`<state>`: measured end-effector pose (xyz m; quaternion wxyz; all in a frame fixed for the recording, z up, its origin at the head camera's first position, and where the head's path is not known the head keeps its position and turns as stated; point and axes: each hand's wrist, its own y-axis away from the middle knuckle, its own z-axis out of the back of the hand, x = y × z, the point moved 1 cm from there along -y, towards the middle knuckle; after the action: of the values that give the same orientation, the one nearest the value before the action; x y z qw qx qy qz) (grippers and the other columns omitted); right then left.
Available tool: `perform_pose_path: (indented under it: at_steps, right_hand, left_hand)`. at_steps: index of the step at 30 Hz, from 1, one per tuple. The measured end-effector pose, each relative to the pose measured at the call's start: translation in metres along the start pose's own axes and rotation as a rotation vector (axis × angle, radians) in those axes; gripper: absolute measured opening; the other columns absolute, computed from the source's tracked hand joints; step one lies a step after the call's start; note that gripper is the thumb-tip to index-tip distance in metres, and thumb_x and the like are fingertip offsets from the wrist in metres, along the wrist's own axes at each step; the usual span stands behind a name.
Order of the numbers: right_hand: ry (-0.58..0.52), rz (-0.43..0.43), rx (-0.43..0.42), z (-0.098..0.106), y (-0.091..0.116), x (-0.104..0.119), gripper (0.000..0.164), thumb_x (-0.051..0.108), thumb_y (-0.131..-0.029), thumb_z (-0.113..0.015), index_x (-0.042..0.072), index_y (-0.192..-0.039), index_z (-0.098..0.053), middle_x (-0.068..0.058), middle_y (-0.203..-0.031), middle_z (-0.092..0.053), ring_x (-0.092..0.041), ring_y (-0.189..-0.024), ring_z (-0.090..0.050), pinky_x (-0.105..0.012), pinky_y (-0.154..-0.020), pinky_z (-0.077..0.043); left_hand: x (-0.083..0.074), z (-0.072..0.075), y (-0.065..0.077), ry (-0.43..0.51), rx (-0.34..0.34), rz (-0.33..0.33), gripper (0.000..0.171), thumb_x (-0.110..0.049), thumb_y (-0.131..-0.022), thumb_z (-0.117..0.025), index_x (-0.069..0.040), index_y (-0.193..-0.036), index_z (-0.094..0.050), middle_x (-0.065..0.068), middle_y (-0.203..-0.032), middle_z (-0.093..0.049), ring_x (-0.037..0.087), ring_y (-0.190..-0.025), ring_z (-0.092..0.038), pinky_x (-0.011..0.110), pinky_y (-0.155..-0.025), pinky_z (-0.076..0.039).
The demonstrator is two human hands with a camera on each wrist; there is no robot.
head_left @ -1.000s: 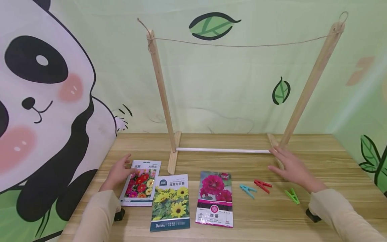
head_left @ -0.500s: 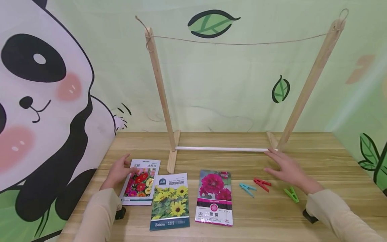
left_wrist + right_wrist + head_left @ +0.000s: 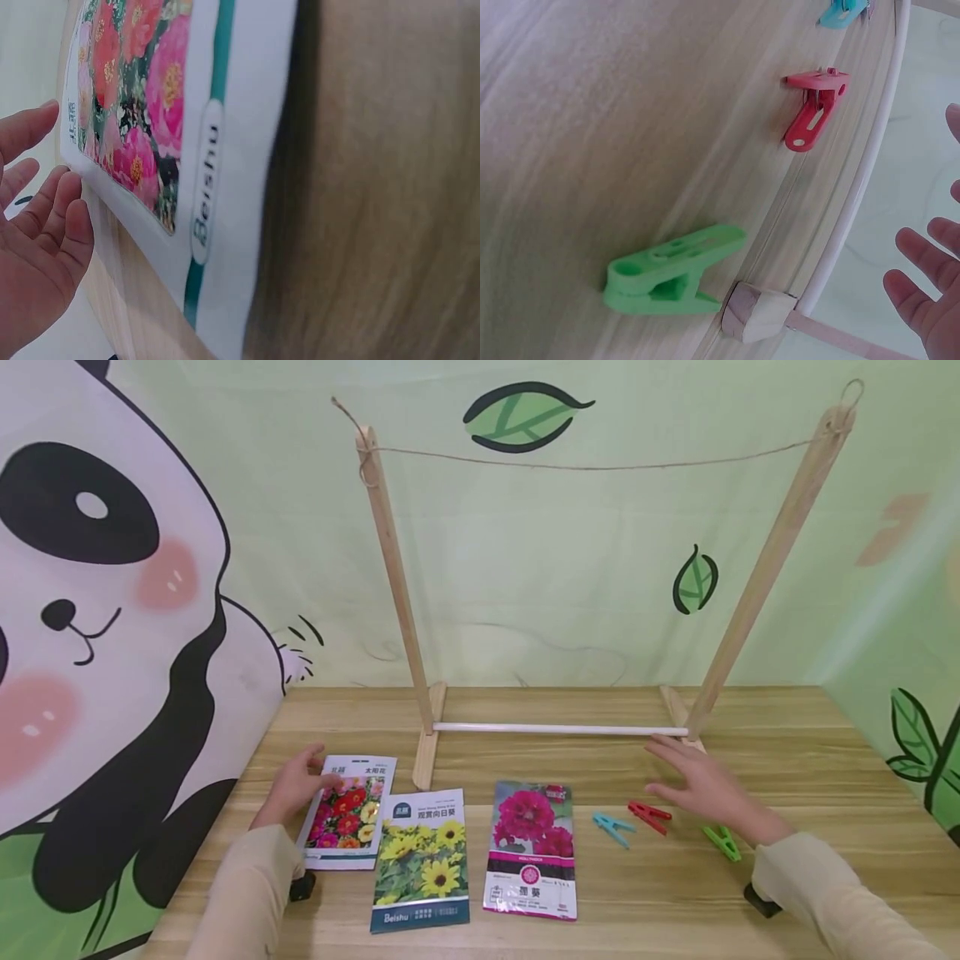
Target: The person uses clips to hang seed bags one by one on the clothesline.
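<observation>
My left hand (image 3: 291,789) is at the left edge of a seed packet with red and pink flowers (image 3: 347,814). Its fingers (image 3: 60,210) are loosely bent and grip nothing; whether they touch the packet I cannot tell. A sunflower seed packet (image 3: 422,860) and a magenta hollyhock packet (image 3: 530,852) lie to the right. Over the table's right side hovers my right hand (image 3: 708,789), fingers spread and holding nothing. Near it lie a red clothespin (image 3: 814,109), a green clothespin (image 3: 671,271) and a blue clothespin (image 3: 613,829).
Behind the packets stands a wooden frame, its left post (image 3: 397,585) and right post (image 3: 772,568) joined by a white rod (image 3: 555,729) low down. A thin twine (image 3: 585,467) spans the tops. A printed cloth backdrop (image 3: 525,568) hangs behind the table (image 3: 540,764).
My right hand has drifted slightly left, over the table near the clothespins. The left hand keeps its place beside the packet. The head view has shifted a little.
</observation>
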<state>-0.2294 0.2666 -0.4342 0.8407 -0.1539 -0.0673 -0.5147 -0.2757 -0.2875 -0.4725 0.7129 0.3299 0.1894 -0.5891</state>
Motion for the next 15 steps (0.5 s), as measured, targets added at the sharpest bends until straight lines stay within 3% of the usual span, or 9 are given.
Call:
perform_pose_path:
  at_steps: [15]
  right_hand:
    - [-0.049,0.033,-0.014,-0.011,0.001,0.007,0.059,0.033,-0.078,-0.065,-0.001,-0.123,-0.048,-0.021,-0.128,-0.045,-0.037,-0.113,-0.046,-0.05,-0.088,-0.041]
  left_hand:
    - [0.001,-0.002,-0.002,0.028,-0.007,0.0,0.066,-0.02,-0.085,-0.057,-0.003,-0.138,-0.022,0.026,-0.131,-0.035,0.039,-0.116,-0.036,0.053,-0.097,-0.031]
